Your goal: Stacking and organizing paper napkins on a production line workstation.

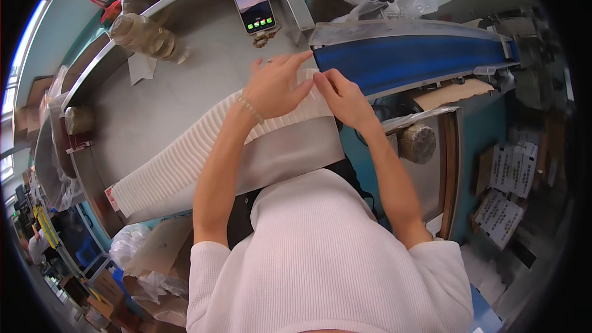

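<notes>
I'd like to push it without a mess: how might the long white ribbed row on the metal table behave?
The white ribbed row would probably flex or bunch rather than stay rigid, given its many close crosswise ridges. It may slide fairly easily, as the metal table looks smooth. Rolling seems unlikely, since it lies long and broad.

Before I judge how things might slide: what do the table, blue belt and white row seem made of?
Table: probably metal, perhaps steel; grey with a soft sheen. Blue belt: perhaps rubber or plastic; smooth, faintly shiny. White row: paper, fabric or thin plastic; matt, closely ridged, I can't tell which.
</notes>
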The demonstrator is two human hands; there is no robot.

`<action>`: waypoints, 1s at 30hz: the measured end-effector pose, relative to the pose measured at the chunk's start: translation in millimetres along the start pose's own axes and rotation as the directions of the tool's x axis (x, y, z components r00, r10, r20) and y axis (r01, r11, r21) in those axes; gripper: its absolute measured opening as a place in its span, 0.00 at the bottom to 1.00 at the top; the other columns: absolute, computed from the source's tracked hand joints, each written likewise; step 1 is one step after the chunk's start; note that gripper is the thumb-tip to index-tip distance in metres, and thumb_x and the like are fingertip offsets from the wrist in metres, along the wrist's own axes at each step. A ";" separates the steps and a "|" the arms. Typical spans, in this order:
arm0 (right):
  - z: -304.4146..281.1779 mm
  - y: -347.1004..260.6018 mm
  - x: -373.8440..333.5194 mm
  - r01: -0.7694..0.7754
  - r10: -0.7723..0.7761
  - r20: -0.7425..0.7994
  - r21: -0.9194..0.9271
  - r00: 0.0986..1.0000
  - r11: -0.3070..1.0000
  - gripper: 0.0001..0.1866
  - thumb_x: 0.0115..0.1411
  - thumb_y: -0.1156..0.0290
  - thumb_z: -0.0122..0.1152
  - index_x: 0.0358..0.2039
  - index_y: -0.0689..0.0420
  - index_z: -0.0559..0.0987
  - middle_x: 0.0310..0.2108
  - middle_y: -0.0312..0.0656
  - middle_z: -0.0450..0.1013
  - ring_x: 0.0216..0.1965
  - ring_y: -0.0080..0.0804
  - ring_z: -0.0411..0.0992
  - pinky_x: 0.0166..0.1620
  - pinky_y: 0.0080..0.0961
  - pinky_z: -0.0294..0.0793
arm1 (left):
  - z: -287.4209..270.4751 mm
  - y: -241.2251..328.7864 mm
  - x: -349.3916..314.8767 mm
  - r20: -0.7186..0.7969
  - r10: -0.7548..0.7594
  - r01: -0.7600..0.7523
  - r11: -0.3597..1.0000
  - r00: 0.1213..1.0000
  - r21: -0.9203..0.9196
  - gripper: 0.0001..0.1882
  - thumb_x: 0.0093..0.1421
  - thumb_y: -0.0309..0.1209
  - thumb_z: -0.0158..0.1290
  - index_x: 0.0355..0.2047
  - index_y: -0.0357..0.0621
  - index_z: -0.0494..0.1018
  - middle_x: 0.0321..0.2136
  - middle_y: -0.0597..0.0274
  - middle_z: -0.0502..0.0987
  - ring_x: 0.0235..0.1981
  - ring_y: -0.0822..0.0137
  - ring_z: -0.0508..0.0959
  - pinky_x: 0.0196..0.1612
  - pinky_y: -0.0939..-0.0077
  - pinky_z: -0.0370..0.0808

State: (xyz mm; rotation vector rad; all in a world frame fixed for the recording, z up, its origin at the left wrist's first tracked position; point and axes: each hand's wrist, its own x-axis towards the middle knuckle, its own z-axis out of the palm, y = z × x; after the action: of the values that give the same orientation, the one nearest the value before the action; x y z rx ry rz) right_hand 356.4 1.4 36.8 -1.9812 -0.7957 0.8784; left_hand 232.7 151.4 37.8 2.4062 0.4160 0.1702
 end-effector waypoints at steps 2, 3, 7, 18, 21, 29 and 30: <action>8.1 17.5 -6.5 0.106 -0.116 -0.088 -0.119 0.989 0.987 0.21 0.65 0.54 0.54 0.39 0.64 0.76 0.33 0.51 0.77 0.34 0.41 0.75 0.39 0.30 0.72 | -12.0 -6.7 -17.4 -0.324 0.014 -0.019 1.000 0.946 -0.011 0.25 0.59 0.37 0.56 0.56 0.50 0.68 0.49 0.54 0.75 0.51 0.53 0.75 0.57 0.54 0.62; 10.7 23.3 -6.2 0.190 -0.232 -0.159 -0.244 0.960 0.951 0.23 0.65 0.52 0.54 0.40 0.64 0.76 0.35 0.51 0.76 0.36 0.38 0.75 0.40 0.29 0.72 | -25.6 -14.8 -31.2 -0.432 -0.028 0.023 1.000 0.901 -0.017 0.24 0.58 0.34 0.58 0.56 0.49 0.68 0.50 0.53 0.75 0.51 0.52 0.75 0.58 0.54 0.63; 14.2 27.9 -4.2 -0.108 0.120 -0.050 0.205 0.991 0.973 0.23 0.64 0.54 0.56 0.44 0.63 0.77 0.38 0.47 0.76 0.39 0.31 0.74 0.42 0.26 0.72 | -81.5 -73.2 -120.7 -0.772 -0.134 0.359 0.925 0.621 0.128 0.17 0.60 0.28 0.58 0.49 0.39 0.73 0.48 0.52 0.76 0.52 0.54 0.75 0.55 0.65 0.69; 8.4 62.3 -5.5 -0.291 0.359 0.078 0.753 0.930 0.590 0.27 0.65 0.50 0.56 0.46 0.67 0.75 0.38 0.43 0.75 0.40 0.28 0.74 0.42 0.23 0.73 | -155.8 -242.3 -402.1 -0.684 -0.728 0.818 0.364 -0.049 -0.445 0.23 0.66 0.46 0.49 0.47 0.37 0.76 0.41 0.55 0.81 0.40 0.64 0.78 0.47 0.73 0.72; 34.2 19.2 -13.1 -0.091 0.129 -0.127 0.269 0.983 0.959 0.29 0.64 0.50 0.56 0.48 0.67 0.75 0.42 0.41 0.76 0.41 0.24 0.72 0.45 0.21 0.70 | -159.9 -287.2 -494.8 -0.622 -0.780 0.737 0.379 -0.072 -0.560 0.26 0.66 0.49 0.48 0.47 0.37 0.76 0.40 0.57 0.81 0.39 0.66 0.77 0.45 0.73 0.72; 10.7 32.2 -22.1 -0.457 0.393 0.280 0.743 0.876 0.489 0.25 0.64 0.56 0.58 0.55 0.60 0.73 0.43 0.34 0.76 0.42 0.23 0.73 0.45 0.21 0.71 | -160.2 -272.5 -474.2 -0.500 -0.855 0.872 0.133 -0.139 -0.470 0.35 0.62 0.59 0.48 0.44 0.33 0.76 0.38 0.55 0.80 0.38 0.64 0.77 0.45 0.72 0.72; 6.1 44.8 -23.0 -0.487 0.339 0.355 0.716 0.871 0.501 0.24 0.64 0.57 0.59 0.55 0.58 0.73 0.41 0.32 0.75 0.39 0.20 0.71 0.42 0.19 0.70 | -160.1 -268.6 -476.9 -0.485 -0.866 0.849 0.162 -0.122 -0.503 0.35 0.62 0.59 0.47 0.44 0.33 0.75 0.39 0.56 0.80 0.38 0.64 0.77 0.45 0.72 0.72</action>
State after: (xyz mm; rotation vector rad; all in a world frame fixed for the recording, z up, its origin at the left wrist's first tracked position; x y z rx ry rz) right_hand 348.2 -35.2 2.6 -1.2737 0.0810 1.4031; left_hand -320.0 279.4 -20.8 1.3309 2.3028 0.4804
